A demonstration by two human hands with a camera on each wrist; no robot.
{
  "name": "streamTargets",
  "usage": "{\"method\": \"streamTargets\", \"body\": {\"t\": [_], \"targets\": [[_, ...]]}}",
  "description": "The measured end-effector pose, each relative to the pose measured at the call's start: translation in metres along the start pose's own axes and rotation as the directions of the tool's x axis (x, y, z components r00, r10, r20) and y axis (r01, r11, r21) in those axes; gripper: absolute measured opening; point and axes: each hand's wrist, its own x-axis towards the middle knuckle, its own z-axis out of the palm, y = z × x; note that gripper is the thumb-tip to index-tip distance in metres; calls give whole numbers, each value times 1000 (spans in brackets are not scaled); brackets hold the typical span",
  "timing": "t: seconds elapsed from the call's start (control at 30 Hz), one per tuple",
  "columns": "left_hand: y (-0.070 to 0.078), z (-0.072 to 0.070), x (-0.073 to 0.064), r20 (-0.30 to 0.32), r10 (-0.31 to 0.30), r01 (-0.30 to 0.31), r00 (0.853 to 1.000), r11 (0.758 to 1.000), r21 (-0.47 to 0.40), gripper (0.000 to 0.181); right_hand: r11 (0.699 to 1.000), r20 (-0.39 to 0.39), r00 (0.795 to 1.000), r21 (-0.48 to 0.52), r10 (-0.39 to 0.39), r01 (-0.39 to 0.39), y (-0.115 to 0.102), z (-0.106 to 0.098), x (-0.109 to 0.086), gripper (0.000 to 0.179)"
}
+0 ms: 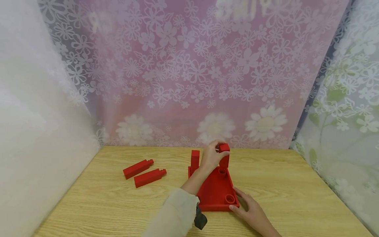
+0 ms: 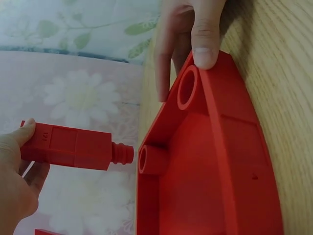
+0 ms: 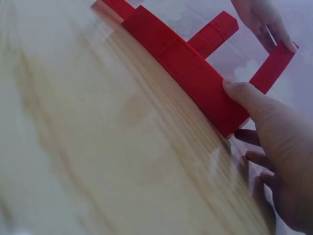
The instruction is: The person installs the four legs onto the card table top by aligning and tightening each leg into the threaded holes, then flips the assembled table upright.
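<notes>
My left hand grips a square red leg by its top end. In the left wrist view the threaded tip of the leg points down at the far right round socket, a small gap apart. The red tray-shaped base lies on the table with its raised rim up. At its near right corner my right hand holds the base, thumb on the near side and fingers along the right side. Another red leg stands upright at the far left corner. The near right socket has no leg in it.
Two loose red legs with threaded ends lie on the wooden table, left of the base. A flowered curtain hangs behind the table, with pale sheets on both sides. My left forearm covers the base's left part.
</notes>
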Motion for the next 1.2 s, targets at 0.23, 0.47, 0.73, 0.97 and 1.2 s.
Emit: {"method": "streamTargets", "body": {"t": [0.23, 0.47, 0.73, 0.97, 1.2], "targets": [[-5, 8, -2, 4, -12, 12, 1000, 998, 66, 35, 1000, -11, 1000, 3, -17, 17, 1, 1, 0, 69], [-6, 10, -3, -7, -7, 7, 1000, 997, 79, 36, 999, -22, 999, -5, -44, 44, 1, 1, -1, 68], [-10, 10, -3, 7, -24, 23, 1000, 996, 87, 35, 1000, -14, 1000, -1, -28, 28, 2, 1, -1, 68], [-17, 14, -5, 11, -41, 40, 999, 997, 60, 35, 1000, -16, 1000, 3, -19, 19, 5, 1, -1, 68], [-19, 19, -7, 13, -65, 64, 998, 997, 41, 33, 999, -24, 999, -11, -33, 33, 8, 1, -1, 67]]}}
